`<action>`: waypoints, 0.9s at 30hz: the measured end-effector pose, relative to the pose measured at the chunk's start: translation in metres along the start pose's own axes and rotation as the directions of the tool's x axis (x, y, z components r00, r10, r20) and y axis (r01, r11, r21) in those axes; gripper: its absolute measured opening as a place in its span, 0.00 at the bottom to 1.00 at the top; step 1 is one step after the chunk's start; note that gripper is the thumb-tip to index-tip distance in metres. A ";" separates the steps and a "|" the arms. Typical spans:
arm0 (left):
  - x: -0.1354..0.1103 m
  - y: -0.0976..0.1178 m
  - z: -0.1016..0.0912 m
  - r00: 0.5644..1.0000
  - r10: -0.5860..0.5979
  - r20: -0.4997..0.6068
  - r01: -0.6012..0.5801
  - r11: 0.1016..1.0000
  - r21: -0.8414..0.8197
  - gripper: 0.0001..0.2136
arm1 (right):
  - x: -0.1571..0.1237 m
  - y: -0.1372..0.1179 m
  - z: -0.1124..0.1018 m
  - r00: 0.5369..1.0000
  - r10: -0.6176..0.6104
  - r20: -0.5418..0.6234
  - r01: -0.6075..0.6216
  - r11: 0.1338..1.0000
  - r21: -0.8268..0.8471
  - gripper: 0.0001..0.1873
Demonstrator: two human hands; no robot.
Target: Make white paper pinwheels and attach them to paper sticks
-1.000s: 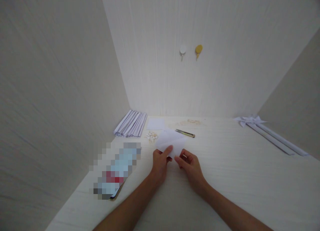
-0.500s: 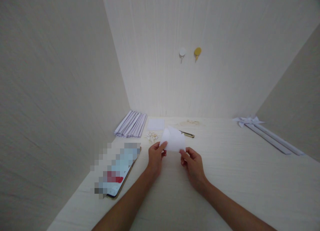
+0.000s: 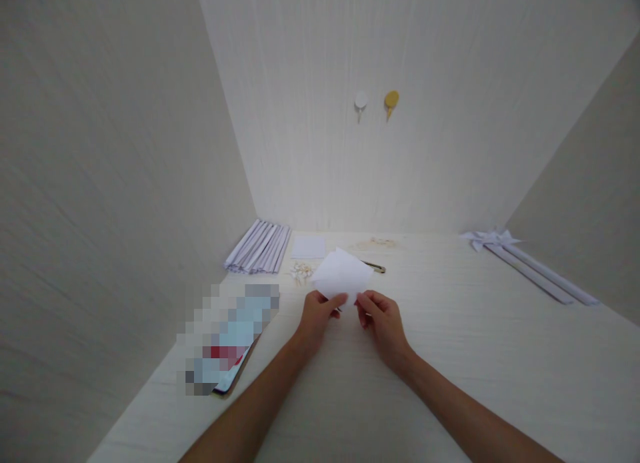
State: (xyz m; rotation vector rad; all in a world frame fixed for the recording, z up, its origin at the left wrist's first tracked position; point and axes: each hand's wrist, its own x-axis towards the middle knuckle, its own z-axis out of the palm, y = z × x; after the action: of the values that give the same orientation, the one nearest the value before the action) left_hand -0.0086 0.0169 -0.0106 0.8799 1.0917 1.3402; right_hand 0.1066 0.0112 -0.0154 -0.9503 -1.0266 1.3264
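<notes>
A white sheet of paper (image 3: 342, 273) is held up between my two hands, over the middle of the table. My left hand (image 3: 319, 316) pinches its lower left edge, thumb on top. At the lower right corner my right hand (image 3: 383, 318) grips it between thumb and fingers. The fingers beneath the paper are partly hidden. Just behind the sheet lies a utility knife (image 3: 376, 267), its near end covered by the paper. A small heap of pale scraps (image 3: 301, 271) is to the left of the sheet, and a flat stack of white paper (image 3: 309, 247) lies behind that.
Rolled white paper sticks (image 3: 259, 247) form a bundle at the back left. A phone (image 3: 235, 343), partly pixelated, lies left of my forearm. Two long paper rolls (image 3: 537, 271) with a folded paper piece (image 3: 490, 239) rest at the right. Two hooks (image 3: 391, 100) are on the back wall.
The sheet has turned so that a corner points toward me. My hands have come closer together at its near edge, and the left thumb has slid right across it.
</notes>
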 end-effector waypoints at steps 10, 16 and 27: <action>0.000 0.003 0.001 0.999 -0.024 -0.021 0.022 0.995 -0.102 0.11 | -0.001 -0.004 0.002 0.996 -0.010 0.092 0.027 0.982 -0.186 0.09; 0.000 0.000 0.000 1.000 0.010 -0.026 -0.012 0.996 -0.085 0.10 | -0.002 -0.004 0.003 0.994 0.020 0.104 0.005 0.973 -0.230 0.08; 0.002 -0.002 0.001 0.996 -0.008 -0.092 0.001 0.997 -0.075 0.11 | -0.001 0.004 0.000 0.989 -0.049 0.139 0.085 0.962 -0.260 0.06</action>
State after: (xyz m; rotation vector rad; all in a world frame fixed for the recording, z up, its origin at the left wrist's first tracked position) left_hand -0.0073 0.0187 -0.0124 0.7666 1.1069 1.4203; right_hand 0.1056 0.0104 -0.0194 -1.0266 -1.3525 1.2271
